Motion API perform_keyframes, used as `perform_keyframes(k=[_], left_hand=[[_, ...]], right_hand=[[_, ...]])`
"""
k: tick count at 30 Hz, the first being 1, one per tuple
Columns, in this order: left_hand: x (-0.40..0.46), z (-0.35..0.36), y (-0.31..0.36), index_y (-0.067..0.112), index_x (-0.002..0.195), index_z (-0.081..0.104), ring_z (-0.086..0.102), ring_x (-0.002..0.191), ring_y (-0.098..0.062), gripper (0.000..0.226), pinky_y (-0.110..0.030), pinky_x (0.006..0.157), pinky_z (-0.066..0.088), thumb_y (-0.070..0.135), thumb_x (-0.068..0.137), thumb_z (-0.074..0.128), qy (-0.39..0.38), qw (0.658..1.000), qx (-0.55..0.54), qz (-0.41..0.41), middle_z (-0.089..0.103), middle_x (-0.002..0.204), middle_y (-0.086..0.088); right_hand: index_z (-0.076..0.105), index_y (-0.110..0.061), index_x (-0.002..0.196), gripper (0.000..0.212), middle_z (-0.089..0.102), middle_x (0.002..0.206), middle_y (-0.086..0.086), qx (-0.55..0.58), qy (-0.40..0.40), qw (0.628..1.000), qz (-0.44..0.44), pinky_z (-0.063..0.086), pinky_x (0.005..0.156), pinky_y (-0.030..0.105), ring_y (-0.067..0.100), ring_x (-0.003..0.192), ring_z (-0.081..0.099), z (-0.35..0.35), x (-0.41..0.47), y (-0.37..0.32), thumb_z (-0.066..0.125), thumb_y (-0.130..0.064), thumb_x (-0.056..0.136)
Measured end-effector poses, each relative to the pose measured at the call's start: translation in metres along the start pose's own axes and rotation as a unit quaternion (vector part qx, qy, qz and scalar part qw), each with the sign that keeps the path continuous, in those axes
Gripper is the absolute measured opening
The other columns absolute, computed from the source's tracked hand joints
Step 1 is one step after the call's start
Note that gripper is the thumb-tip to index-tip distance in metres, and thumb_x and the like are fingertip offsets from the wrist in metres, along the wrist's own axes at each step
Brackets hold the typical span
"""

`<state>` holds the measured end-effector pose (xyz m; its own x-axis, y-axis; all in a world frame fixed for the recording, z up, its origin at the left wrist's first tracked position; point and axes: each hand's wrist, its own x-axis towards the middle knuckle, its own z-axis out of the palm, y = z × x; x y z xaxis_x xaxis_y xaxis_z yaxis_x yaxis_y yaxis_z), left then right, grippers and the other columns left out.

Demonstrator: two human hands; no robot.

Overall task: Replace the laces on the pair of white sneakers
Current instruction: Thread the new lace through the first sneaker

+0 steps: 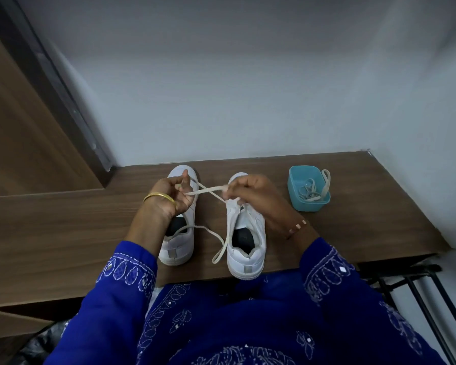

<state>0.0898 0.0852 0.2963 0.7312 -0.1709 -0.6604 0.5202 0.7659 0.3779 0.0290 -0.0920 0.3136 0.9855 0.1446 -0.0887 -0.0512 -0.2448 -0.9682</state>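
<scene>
**Both hands pinch one lace above the sneakers**

The fingers [186, 180] of the left hand [169, 196] are curled and pinch one end of a cream lace [208, 191], the palm turned up over the toe half of the left sneaker [178, 248]. The fingers [237, 184] of the right hand [253, 198] are bunched together and pinch the other run of the same lace just above the tongue of the right sneaker [248, 256]. Between the two hands the lace strands cross in an X, in the gap over the two shoes.

Nearest the front edge of the tabletop [63, 233] stand the two heels, side by side and a little apart, toes pointing toward the back edge by the wall. A slack loop of lace hangs from the right sneaker's collar, runs down into the gap between the shoes, and another stretch arcs across to the left sneaker's opening. Which eyelets it passes through cannot be told.

Farther back, toward the right rear corner of the tabletop, sits a small blue tub [309, 204], well apart from the right hand. More laces [311, 191] lie coiled inside it, one flat strand draped over its far rim.
</scene>
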Motion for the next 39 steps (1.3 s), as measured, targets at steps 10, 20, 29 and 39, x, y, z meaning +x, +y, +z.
perform_keyframes(k=[10,20,29,39], left_hand=[[0.013,-0.018,-0.009,0.003,0.089,0.057,0.049,0.057,-0.014,0.024,-0.015,0.039,0.044,0.005,0.097,0.035,0.067,0.932,0.345,0.090,0.059,0.064,-0.007],[0.002,-0.006,-0.064,-0.011,0.128,0.041,0.035,0.129,-0.040,0.044,-0.039,0.108,0.022,0.010,0.090,0.044,0.048,0.539,0.739,0.401,0.041,0.135,-0.031],[-0.008,0.003,-0.085,0.010,0.091,0.068,0.063,0.080,-0.015,0.017,-0.021,0.079,0.048,0.007,0.091,0.052,-0.119,0.718,0.592,0.347,0.068,0.084,-0.008],[0.004,0.002,-0.091,-0.002,0.086,0.067,0.059,0.066,-0.013,0.012,-0.025,0.072,0.051,0.002,0.088,0.056,-0.052,0.718,0.611,0.329,0.063,0.074,-0.008]], right_hand=[[0.058,-0.008,0.073,0.027,0.040,0.037,-0.010,0.019,0.085,0.995,0.042,0.037,0.047,0.025,0.002,0.035,0.035,-0.053,-0.005,-0.004,0.048,-0.019,0.096],[0.061,-0.003,0.096,0.018,0.069,0.090,0.012,-0.307,0.007,0.951,0.036,0.048,0.068,0.030,0.023,0.076,0.060,-0.014,-0.001,0.000,0.055,0.004,0.080],[0.069,-0.002,0.083,0.014,0.068,0.083,0.011,-0.378,0.139,0.912,-0.078,0.049,0.070,0.032,0.021,0.076,0.061,-0.013,0.001,0.017,0.058,-0.009,0.085],[0.064,-0.007,0.075,0.010,0.066,0.077,0.007,-0.364,0.185,0.912,-0.027,0.046,0.064,0.030,0.021,0.074,0.060,-0.017,-0.002,0.027,0.060,-0.008,0.084]])
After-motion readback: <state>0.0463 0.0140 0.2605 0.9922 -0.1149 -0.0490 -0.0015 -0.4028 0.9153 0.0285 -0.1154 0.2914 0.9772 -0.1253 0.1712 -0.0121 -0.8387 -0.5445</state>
